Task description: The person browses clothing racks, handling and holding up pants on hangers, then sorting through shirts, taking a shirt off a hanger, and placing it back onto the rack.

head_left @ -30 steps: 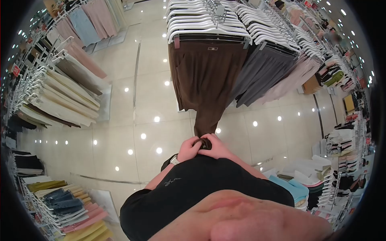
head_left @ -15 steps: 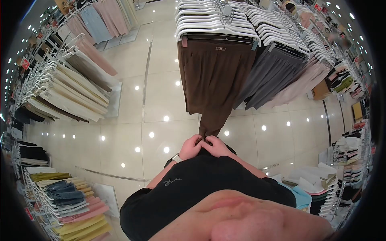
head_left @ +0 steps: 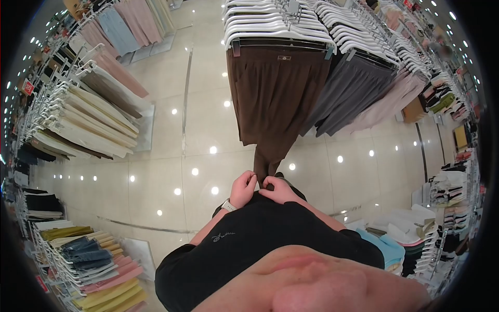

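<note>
Brown trousers (head_left: 278,99) hang from a white hanger (head_left: 280,32) at the front of a rack, with one leg drawn toward my body. At the lower end of that leg, my left hand (head_left: 243,190) pinches the cloth's left edge, a watch on its wrist. My right hand (head_left: 278,190) is closed on the right side of the same end, a small gap from the left. The fingertips partly hide the hem between them.
Grey trousers (head_left: 353,91) and pink trousers (head_left: 392,104) hang right of the brown ones. A rack of cream trousers (head_left: 96,122) stands at the left. Folded-looking jeans and yellow garments (head_left: 112,296) are at the lower left, a light blue garment (head_left: 382,244) at the lower right.
My hands have moved slightly apart, and the bunched hem between them looks looser and flatter. The view has shifted a little across the racks.
</note>
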Demonstrator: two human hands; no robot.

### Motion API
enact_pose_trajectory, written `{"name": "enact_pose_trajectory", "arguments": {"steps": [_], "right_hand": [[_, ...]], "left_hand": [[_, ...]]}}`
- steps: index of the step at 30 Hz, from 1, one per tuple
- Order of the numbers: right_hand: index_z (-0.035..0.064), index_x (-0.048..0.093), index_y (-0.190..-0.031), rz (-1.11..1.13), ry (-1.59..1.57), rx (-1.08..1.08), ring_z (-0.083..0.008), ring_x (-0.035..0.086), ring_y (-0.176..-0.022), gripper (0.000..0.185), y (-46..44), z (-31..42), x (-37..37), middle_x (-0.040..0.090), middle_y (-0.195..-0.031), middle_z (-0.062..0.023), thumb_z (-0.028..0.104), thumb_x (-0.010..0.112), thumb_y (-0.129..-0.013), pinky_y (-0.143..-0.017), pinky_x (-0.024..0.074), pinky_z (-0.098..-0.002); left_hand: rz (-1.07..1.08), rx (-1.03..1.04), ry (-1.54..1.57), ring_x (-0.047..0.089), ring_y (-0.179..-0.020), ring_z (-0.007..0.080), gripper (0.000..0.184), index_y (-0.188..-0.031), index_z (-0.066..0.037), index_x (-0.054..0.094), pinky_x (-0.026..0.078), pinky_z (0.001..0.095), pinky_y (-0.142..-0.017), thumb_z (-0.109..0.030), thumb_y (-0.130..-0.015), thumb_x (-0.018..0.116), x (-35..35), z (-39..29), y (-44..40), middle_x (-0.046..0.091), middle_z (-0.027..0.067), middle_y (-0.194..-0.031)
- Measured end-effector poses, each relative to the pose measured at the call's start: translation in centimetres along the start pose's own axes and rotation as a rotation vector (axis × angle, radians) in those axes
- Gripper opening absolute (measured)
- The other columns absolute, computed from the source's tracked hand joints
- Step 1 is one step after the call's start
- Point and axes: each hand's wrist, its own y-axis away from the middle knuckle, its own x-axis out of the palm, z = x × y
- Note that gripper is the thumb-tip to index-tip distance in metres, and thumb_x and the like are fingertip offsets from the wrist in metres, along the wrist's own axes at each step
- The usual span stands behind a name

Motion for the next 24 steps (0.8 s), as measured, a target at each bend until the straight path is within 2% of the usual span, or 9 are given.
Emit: {"name": "enact_pose_trajectory", "arguments": {"steps": [4, 7, 13, 16, 20, 22, 24], "right_hand": [[0.0036, 0.062, -0.096, 0.002, -0.043, 0.031, -0.0190, 0.060, -0.085, 0.026, -0.1, -0.2, 0.5, 0.063, -0.089, -0.0073, 0.026, 0.074, -0.090, -0.078, 0.0483, -0.0341], [0.0035, 0.062, -0.095, 0.019, -0.157, 0.089, -0.0152, 0.058, -0.081, 0.021, 0.0, 0.2, 0.9, 0.062, -0.086, -0.0052, 0.022, 0.071, -0.093, -0.075, 0.0470, -0.0316], [0.0032, 0.061, -0.090, 0.007, -0.105, 0.002, -0.0110, 0.054, -0.078, 0.015, 0.3, -0.4, 1.9, 0.058, -0.081, -0.0026, 0.016, 0.067, -0.095, -0.072, 0.0446, -0.0290], [0.0036, 0.061, -0.089, 0.076, -0.169, 0.032, -0.0096, 0.054, -0.078, 0.014, 0.5, -0.6, 2.3, 0.058, -0.081, -0.0015, 0.015, 0.068, -0.094, -0.072, 0.0440, -0.0281], [0.0039, 0.061, -0.087, 0.081, -0.330, 0.027, -0.0066, 0.053, -0.077, 0.013, 0.9, -0.5, 2.2, 0.057, -0.080, 0.0016, 0.012, 0.069, -0.093, -0.071, 0.0432, -0.0256], [0.0042, 0.061, -0.085, 0.071, -0.376, 0.092, -0.0075, 0.054, -0.081, 0.014, 1.0, -1.0, 2.4, 0.058, -0.084, 0.0014, 0.012, 0.070, -0.092, -0.073, 0.0426, -0.0260], [0.0043, 0.064, -0.084, 0.019, -0.310, 0.071, -0.0107, 0.055, -0.091, 0.012, 0.9, -1.8, 2.4, 0.060, -0.096, -0.0015, 0.011, 0.070, -0.091, -0.081, 0.0436, -0.0270]], "left_hand": [[-0.063, 0.020, 0.128, 0.053, -0.076, 0.0196, 0.019, -0.092, 0.001, 0.058, 0.045, 0.0338, -0.071, -0.015, -0.103, 0.057, 0.3, 3.2, -0.5, 0.053, 0.0115, -0.082], [0.006, 0.002, 0.127, 0.053, -0.081, 0.0219, 0.020, -0.090, 0.001, 0.055, 0.045, 0.0341, -0.075, -0.015, -0.102, 0.058, 0.1, 4.3, -0.4, 0.051, 0.0125, -0.087], [-0.003, 0.001, 0.060, 0.050, -0.075, 0.0237, 0.025, -0.090, 0.000, 0.053, 0.044, 0.0353, -0.071, -0.017, -0.094, 0.070, -0.4, 3.4, 0.5, 0.050, 0.0113, -0.085], [0.013, -0.019, 0.070, 0.049, -0.074, 0.0218, 0.028, -0.091, 0.000, 0.053, 0.044, 0.0357, -0.069, -0.018, -0.091, 0.074, -0.8, 3.3, 0.6, 0.050, 0.0111, -0.085], [0.000, 0.092, -0.024, 0.049, -0.075, 0.0192, 0.029, -0.094, -0.002, 0.052, 0.044, 0.0341, -0.068, -0.015, -0.087, 0.077, -1.4, 2.0, 0.7, 0.049, 0.0090, -0.089], [-0.011, 0.215, -0.022, 0.049, -0.075, 0.0183, 0.032, -0.098, -0.003, 0.051, 0.045, 0.0330, -0.069, -0.013, -0.085, 0.079, -1.2, 1.4, 0.3, 0.049, 0.0081, -0.091], [0.090, 0.166, 0.057, 0.049, -0.083, 0.0145, 0.036, -0.105, -0.004, 0.049, 0.045, 0.0300, -0.074, -0.014, -0.086, 0.079, -1.3, 1.6, 0.4, 0.049, 0.0066, -0.095]]}}
